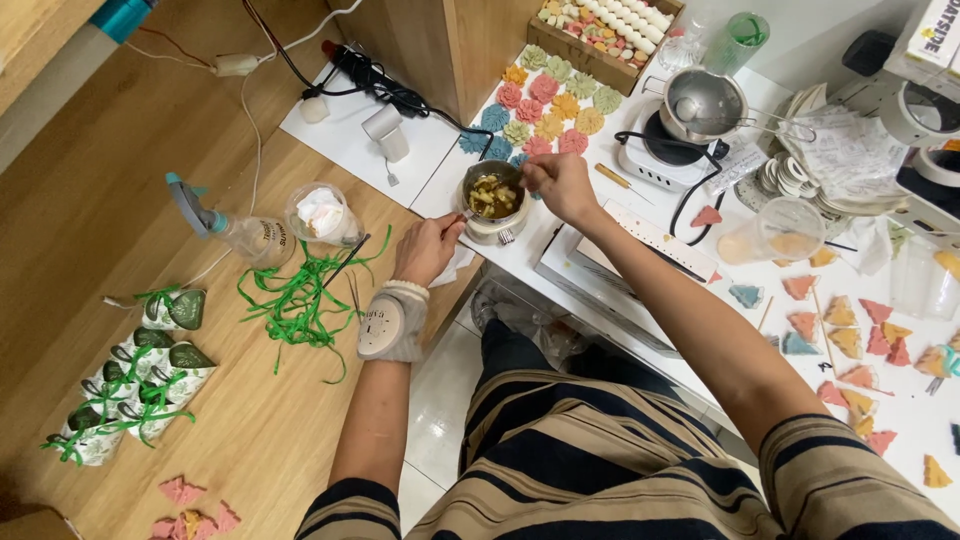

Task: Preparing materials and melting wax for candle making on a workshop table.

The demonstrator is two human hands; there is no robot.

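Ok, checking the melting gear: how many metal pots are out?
2. One pot sits at the table edge, between the left hand and right hand; the other pot stands on the white hotplate. Others may be hidden.

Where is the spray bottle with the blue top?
The clear spray bottle with the blue top lies on the wooden table's left side, beside green ribbon scraps.

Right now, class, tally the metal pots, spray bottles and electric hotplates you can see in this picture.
Metal pots: 2
Spray bottle: 1
Hotplate: 1
Total: 4
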